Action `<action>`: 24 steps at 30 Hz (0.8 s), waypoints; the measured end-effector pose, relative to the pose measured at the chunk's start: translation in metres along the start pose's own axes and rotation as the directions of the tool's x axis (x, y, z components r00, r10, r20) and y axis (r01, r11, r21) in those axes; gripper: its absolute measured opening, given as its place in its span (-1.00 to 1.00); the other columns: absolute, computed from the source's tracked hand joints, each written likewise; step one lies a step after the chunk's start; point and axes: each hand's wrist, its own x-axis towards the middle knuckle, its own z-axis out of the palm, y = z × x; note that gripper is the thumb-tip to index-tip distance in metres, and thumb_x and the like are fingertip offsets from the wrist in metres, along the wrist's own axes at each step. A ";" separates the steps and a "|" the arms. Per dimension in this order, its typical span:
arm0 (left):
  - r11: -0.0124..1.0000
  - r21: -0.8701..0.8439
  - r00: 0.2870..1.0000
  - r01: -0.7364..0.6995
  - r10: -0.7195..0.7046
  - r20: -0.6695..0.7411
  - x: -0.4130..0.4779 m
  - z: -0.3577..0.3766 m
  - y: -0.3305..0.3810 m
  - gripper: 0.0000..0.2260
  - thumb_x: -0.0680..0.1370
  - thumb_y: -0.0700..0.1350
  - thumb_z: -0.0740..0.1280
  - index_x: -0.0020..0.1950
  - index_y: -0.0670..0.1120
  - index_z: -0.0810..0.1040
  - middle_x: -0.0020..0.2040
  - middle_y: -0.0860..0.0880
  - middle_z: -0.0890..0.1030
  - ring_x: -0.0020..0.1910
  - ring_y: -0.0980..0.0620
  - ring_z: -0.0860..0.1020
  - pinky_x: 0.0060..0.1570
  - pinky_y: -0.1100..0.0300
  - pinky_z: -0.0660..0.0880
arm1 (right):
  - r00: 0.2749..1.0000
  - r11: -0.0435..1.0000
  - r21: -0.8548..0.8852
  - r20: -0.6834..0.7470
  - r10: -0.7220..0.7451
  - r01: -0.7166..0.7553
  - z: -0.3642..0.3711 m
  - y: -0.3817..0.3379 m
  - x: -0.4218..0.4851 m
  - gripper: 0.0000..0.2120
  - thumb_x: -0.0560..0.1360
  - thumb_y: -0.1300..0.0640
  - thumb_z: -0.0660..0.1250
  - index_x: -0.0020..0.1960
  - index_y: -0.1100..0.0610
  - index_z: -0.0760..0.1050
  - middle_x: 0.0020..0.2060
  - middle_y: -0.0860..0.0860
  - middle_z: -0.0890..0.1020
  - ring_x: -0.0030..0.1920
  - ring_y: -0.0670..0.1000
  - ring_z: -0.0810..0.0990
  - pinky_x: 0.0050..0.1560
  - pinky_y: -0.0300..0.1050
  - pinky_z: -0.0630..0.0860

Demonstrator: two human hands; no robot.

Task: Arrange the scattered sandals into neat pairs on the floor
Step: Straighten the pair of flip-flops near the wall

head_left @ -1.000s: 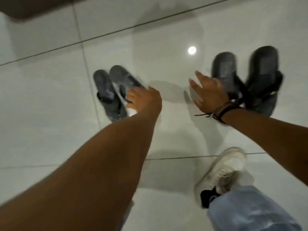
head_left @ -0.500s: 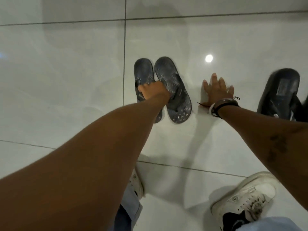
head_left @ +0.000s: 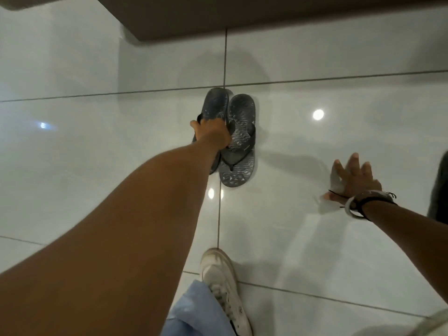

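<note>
Two dark grey patterned flip-flops lie side by side on the white tiled floor, toes pointing toward me. My left hand grips the strap area of the left flip-flop and partly hides it. The right flip-flop touches it along its length. My right hand rests flat on the floor with fingers spread, holding nothing, well to the right of the pair. A dark shape at the right edge is one of the black sandals, mostly cut off.
A brown ledge or piece of furniture runs along the top of the view, beyond the pair. My white sneaker and light blue trouser leg are at the bottom centre. Glossy floor tiles spread left and right.
The view has swung left, so the black sandals have slid almost out of frame. My left hand stays on the grey pair, whose sandals have come closer together. My right hand is still flat on the floor.
</note>
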 end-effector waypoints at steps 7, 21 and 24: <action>0.995 -0.066 0.994 0.076 -0.070 0.090 0.027 0.011 -0.015 -0.81 0.54 0.06 0.26 -0.19 -0.01 0.45 -0.06 -0.05 0.56 0.11 -0.14 0.47 0.29 -0.17 0.15 | 1.000 1.000 -0.024 0.019 -0.020 0.020 0.004 0.004 0.003 0.06 0.30 -0.38 0.39 0.55 -0.12 -0.17 0.55 0.06 -0.29 0.56 0.24 -0.20 0.44 0.30 0.22; 0.995 0.041 0.996 0.087 -0.088 0.018 0.038 0.021 0.005 -0.48 0.57 0.33 0.06 0.02 -0.09 0.52 0.06 -0.14 0.62 0.21 -0.18 0.46 0.28 -0.16 0.16 | 0.997 0.995 -0.069 -0.039 -0.072 0.070 0.013 0.015 0.010 -0.01 0.34 -0.41 0.31 0.55 -0.15 -0.18 0.55 0.07 -0.29 0.55 0.27 -0.16 0.41 0.28 0.29; 0.993 0.083 0.996 0.084 -0.086 0.020 0.042 0.021 0.004 -0.51 0.57 0.29 0.12 0.11 -0.11 0.54 0.11 -0.16 0.60 0.25 -0.18 0.44 0.30 -0.17 0.14 | 0.996 0.993 -0.088 -0.041 -0.077 0.073 0.015 0.014 0.009 -0.02 0.36 -0.38 0.31 0.55 -0.13 -0.18 0.55 0.09 -0.28 0.55 0.28 -0.17 0.40 0.28 0.30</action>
